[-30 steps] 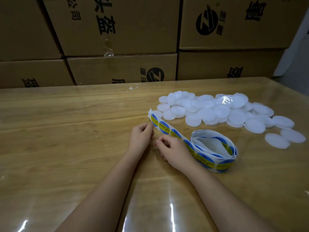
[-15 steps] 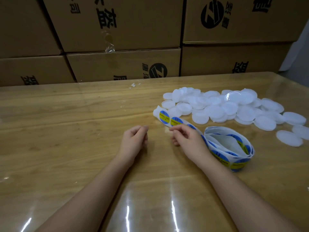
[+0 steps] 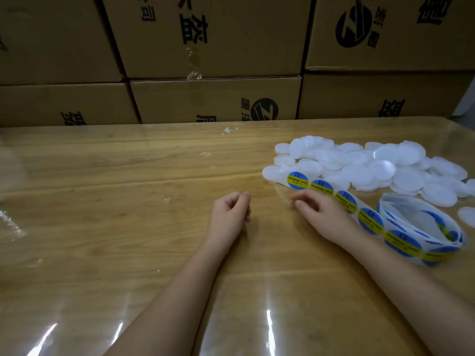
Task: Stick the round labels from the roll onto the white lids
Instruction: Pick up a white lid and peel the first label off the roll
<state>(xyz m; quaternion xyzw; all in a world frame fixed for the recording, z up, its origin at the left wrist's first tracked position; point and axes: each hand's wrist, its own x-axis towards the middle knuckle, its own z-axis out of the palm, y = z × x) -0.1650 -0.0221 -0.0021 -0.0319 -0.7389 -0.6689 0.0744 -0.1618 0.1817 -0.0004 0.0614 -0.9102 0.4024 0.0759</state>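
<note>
Blue-yellow labels (image 3: 321,186) strung from roll (image 3: 402,241) to lids (image 3: 380,170) heap. Looks like peeling stage, nothing stuck yet. Left hand (image 3: 230,214) loosely curled, empty; right hand (image 3: 323,217) curled beside labels, grip unclear. Next: pinch end label, peel.

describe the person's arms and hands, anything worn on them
Both forearms are bare up to the frame's edge, with no sleeves in view. The left hand and right hand wear no gloves, and no watch, bracelet or ring shows.
</note>
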